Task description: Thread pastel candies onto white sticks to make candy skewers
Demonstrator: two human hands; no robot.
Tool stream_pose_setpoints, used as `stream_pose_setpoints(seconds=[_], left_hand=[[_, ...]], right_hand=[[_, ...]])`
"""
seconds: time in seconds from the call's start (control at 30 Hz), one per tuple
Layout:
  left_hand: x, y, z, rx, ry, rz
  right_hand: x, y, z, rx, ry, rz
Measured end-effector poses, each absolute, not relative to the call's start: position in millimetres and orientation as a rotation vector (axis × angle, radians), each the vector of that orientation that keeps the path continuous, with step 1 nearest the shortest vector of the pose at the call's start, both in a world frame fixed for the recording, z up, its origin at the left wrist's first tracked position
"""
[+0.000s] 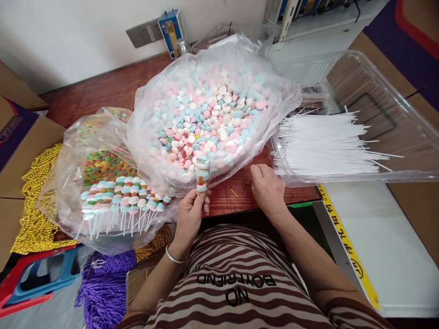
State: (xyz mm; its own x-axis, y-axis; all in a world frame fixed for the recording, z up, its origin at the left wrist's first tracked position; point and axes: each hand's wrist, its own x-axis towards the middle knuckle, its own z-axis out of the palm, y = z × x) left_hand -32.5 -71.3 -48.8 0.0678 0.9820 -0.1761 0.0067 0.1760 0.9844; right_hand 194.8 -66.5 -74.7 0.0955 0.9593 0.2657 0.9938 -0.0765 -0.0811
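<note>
My left hand (192, 212) grips a wrapped candy lollipop (202, 175) upright, its stacked pieces showing through a clear printed wrapper. Its stick is hidden in my fingers. My right hand (269, 189) rests at the table's front edge with fingers curled closed; whatever they may hold is hidden. Beside it lies a small gold twist tie (233, 193). Behind both hands spreads a large clear bag of pink, white and blue candies (219, 114). To the left, finished candy sticks (125, 196) lie in rows on another clear bag, with colourful ring candies (109, 167) behind.
At right, a clear plastic bin (356, 176) holds many white sticks (325, 144). Gold twist ties (37, 196) are heaped at far left, and purple cords (106, 285) hang below the table. Cardboard boxes (34, 155) flank both sides. A wall socket (144, 33) is behind.
</note>
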Motion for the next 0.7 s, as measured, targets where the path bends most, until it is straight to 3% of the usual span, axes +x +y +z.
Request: stream_pose_setpoints(seconds=[0.17, 0.4, 0.5, 0.7], left_hand=[[-31.6, -69.7, -38.5, 1.293, 1.320, 0.933], [-19.1, -62.4, -38.2, 1.885, 1.358, 0.961], [-17.9, -64.2, -37.3, 2.000, 1.301, 0.882], [-17.2, -70.3, -28.7, 1.932, 1.187, 0.852]], right_hand=[[186.7, -85.2, -51.0, -1.954, -1.572, 0.194], [127.4, -97.0, -31.8, -1.138, -0.962, 1.543], [112.2, -89.6, -43.0, -1.102, -0.731, 1.658], [110.8, -85.8, -51.5, -1.142, -0.664, 1.550]])
